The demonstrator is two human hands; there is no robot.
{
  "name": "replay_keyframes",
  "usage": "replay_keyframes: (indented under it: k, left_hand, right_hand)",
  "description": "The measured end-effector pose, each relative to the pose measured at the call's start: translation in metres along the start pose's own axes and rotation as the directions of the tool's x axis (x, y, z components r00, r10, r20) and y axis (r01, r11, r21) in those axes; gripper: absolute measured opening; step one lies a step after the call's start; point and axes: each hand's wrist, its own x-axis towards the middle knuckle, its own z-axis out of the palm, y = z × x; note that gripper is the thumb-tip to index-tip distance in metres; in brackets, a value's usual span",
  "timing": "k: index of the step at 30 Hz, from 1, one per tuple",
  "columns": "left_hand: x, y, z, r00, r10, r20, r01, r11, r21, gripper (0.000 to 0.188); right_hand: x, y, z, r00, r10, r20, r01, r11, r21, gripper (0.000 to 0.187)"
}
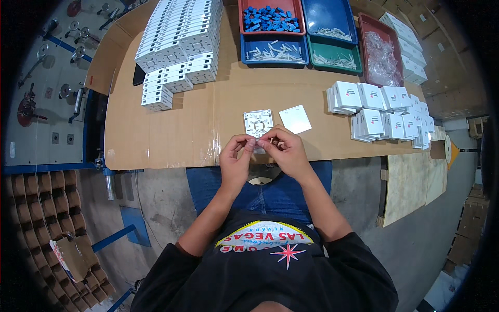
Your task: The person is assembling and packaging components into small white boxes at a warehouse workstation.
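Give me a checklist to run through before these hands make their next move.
1. Both hands in view: ok; left hand and right hand meet at the fingertips.
2. Item in the grip identified: cannot tell; the fingers mostly hide it.
3. Square white frame within easy reach: ok, judging by its place just beyond the fingertips.
4. Flat white plate apart from the frame: ok, to its right.
5. Blue pieces inside their red tray: ok.
6. Left white stack level at its near end: not ok; it steps down.
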Motion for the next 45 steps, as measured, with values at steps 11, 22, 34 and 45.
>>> replay_keyframes:
  k: [11, 22, 34, 45]
  left_hand:
    - [0.005, -0.004, -0.010, 0.992, 0.093, 0.090, -0.107, 0.980, 0.169, 0.011]
    - [0.008, 0.002, -0.002, 0.999, 0.040, 0.015, -0.041, 0.996, 0.076, 0.014]
    - [0.005, -0.008, -0.002, 0.998, 0.005, -0.069, -0.001, 0.999, 0.053, 0.018]
    - [0.021, -0.010, -0.037, 0.963, -0.041, -0.266, 0.028, 0.998, -0.054, 0.020]
  right_hand:
    - [0.000, -0.002, -0.004, 0.997, 0.054, 0.055, -0.053, 0.998, -0.030, 0.008]
    - [-0.001, 0.001, -0.012, 0.995, 0.061, 0.078, -0.062, 0.998, 0.012, 0.010]
    - [-0.001, 0.016, -0.010, 0.987, 0.070, 0.141, -0.068, 0.997, -0.022, 0.012]
    - [0.001, 0.019, -0.041, 0.962, 0.272, 0.011, -0.265, 0.927, 0.266, 0.016]
